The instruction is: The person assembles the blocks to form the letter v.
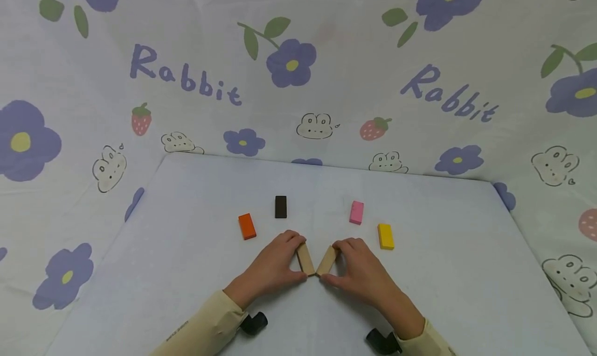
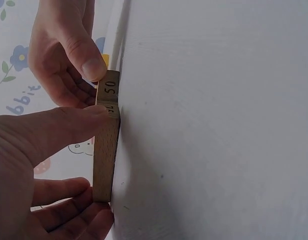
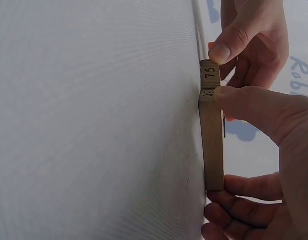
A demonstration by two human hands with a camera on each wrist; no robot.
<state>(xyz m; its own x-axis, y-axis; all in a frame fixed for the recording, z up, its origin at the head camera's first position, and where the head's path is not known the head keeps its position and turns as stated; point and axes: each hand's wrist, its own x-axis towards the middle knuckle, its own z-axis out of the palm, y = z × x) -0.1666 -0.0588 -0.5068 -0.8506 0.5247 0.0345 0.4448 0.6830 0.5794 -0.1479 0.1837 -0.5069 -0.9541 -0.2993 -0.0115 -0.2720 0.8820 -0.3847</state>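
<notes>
Pinching wooden block 75 (image 1: 306,259) in left hand (image 1: 276,262) and wooden block 50 (image 1: 327,260) in right hand (image 1: 363,272), in a V opening toward the counter's far edge (image 1: 326,169), with numbers (image 3: 209,73) legible only in wrist views.

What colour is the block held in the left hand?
The wooden block in the left hand is light tan, clearest in the head view.

Two bars (image 1: 306,259) (image 1: 327,260) between hands (image 1: 275,262) (image 1: 364,271) on tabletop (image 1: 186,216), two blocks (image 1: 247,226) (image 1: 281,207) behind to left, two blocks (image 1: 356,212) (image 1: 385,236) behind to right
</notes>
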